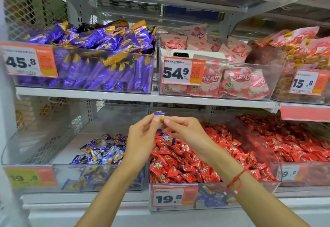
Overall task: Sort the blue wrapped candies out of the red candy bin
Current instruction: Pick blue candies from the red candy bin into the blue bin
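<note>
A blue wrapped candy [160,118] is held upright between both hands, above the divide of two lower bins. My left hand [142,135] pinches it from the left and my right hand [182,130] pinches it from the right. Below them the clear bin [214,189] heaped with red candies [187,162] holds another blue candy [167,138] near its back left, and more blue ones [210,198] show through its front wall. The bin to the left [35,148] holds a small pile of blue candies [105,150].
The upper shelf [142,97] carries bins of purple packets [100,48], pink packets [232,82] and bagged snacks [300,53]. Orange price tags [171,197] hang on the bin fronts. A further red candy bin [294,137] stands at right.
</note>
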Demonstrator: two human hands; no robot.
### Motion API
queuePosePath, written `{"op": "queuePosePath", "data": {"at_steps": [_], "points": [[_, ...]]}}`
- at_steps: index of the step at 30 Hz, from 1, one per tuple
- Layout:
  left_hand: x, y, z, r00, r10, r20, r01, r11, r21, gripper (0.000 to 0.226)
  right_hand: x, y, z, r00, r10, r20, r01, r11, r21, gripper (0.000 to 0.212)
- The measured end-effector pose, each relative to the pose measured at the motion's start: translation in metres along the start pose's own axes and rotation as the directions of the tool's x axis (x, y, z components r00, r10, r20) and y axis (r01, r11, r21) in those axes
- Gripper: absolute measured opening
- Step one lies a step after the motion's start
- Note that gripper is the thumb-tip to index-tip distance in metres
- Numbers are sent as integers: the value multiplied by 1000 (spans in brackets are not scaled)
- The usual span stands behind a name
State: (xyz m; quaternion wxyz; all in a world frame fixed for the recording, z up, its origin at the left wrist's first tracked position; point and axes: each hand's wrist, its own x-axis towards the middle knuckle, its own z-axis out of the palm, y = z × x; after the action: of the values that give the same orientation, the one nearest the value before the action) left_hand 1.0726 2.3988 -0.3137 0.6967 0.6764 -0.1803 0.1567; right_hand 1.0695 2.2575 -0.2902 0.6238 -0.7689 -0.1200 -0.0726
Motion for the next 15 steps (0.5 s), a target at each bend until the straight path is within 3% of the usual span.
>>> {"op": "queuePosePath", "data": {"at_steps": [2,4,6,7,9,11,13,15], "points": [[1,-6,-10,993,-34,-109,33,999,-15,24,9,7,5,999,-11,-45,13,999,34,23],[2,-12,-20,979,-96,-178,96,995,-9,26,27,27,1,983,-65,-174,23,972,-233,25],[5,-15,-25,967,-173,-185,175,984,-5,26,42,49,-4,994,-67,-90,-4,779,-627,24],[6,-16,-27,963,-201,-181,204,979,2,26,48,58,-6,1000,7,-2,-6,667,-745,24],[10,-15,-27,957,-232,-175,236,972,2,26,58,70,-7,991,124,55,-17,515,-857,27],[12,-13,-26,954,-247,-167,249,968,-7,27,62,68,-7,992,130,5,-50,416,-908,27],[13,-12,-26,957,-247,-150,254,967,27,25,63,66,-8,995,92,-38,-74,432,-899,23],[13,-11,-26,962,-240,-131,248,967,52,23,58,65,-13,994,43,-105,-110,593,-797,23]]}}
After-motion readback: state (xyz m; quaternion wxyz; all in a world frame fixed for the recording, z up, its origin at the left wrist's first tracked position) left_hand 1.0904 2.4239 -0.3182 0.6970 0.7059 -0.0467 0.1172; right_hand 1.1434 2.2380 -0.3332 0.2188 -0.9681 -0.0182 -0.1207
